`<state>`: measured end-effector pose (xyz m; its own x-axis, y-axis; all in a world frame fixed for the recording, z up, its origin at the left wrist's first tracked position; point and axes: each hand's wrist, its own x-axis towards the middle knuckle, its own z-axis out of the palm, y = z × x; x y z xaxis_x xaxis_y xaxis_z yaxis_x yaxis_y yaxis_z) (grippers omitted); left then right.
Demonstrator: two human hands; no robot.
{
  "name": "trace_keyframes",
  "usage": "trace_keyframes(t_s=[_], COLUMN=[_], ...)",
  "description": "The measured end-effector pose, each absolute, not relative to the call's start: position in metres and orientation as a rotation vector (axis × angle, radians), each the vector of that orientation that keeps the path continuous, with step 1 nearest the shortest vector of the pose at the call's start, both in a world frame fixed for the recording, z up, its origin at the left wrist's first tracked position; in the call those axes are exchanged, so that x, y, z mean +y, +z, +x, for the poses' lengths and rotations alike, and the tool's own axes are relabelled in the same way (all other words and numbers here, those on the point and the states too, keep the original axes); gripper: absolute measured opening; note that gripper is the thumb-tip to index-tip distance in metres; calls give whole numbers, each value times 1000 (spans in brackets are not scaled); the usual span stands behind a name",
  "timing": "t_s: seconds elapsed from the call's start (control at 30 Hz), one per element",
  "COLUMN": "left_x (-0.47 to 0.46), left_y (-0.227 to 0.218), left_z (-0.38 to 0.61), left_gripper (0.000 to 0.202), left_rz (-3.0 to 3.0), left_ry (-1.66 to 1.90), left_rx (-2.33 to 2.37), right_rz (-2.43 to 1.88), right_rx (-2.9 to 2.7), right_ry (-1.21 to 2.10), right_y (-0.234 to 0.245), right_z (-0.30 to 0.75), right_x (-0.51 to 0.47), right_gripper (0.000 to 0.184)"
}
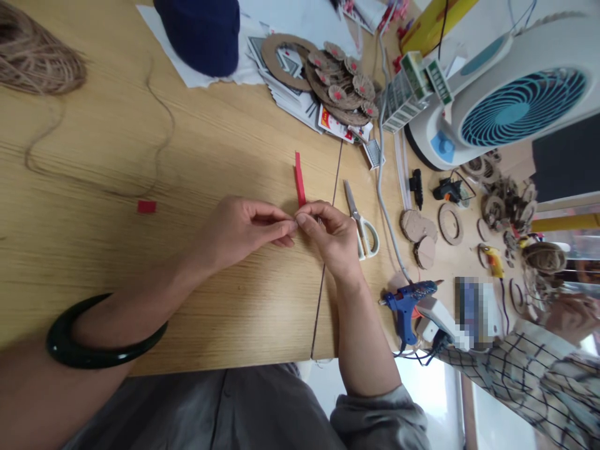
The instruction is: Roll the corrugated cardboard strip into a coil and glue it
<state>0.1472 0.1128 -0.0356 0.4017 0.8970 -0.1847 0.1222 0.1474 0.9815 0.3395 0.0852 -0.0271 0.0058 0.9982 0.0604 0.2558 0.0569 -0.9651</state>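
Both my hands meet over the wooden table [140, 144]. My left hand [244, 228] and my right hand [330, 234] pinch the near end of a narrow red paper strip [299, 178], fingertips pressed together. The strip sticks out away from me beyond the fingers. A dark green bangle [89, 350] circles my left forearm. A small red paper scrap [146, 206] lies on the table to the left of my left hand.
White-handled scissors [360, 222] lie just right of my right hand. A blue glue gun [407, 303], cardboard discs [417, 231], a cardboard flower wreath [340, 81], a white and teal fan [515, 94] and twine [32, 59] lie around. Another person's checked sleeve [529, 369] is at lower right.
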Motion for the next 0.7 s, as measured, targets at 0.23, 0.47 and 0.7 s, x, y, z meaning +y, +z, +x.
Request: trace_keyframes(t_s=[0.23, 0.47, 0.7], left_x=[109, 106, 100], left_y=[-38, -34, -33], left_z=[148, 148, 147], left_gripper=[18, 16, 23], left_rz=[1256, 1268, 1215], left_ry=[806, 807, 797], left_rx=[1000, 990, 1021], right_rz=[-1358, -1312, -1274], right_rx=[-1376, -1471, -1580], right_ry=[1033, 948, 801], right_y=[-28, -29, -28], right_z=[339, 338, 336], right_x=[85, 85, 85], right_gripper=[24, 7, 9])
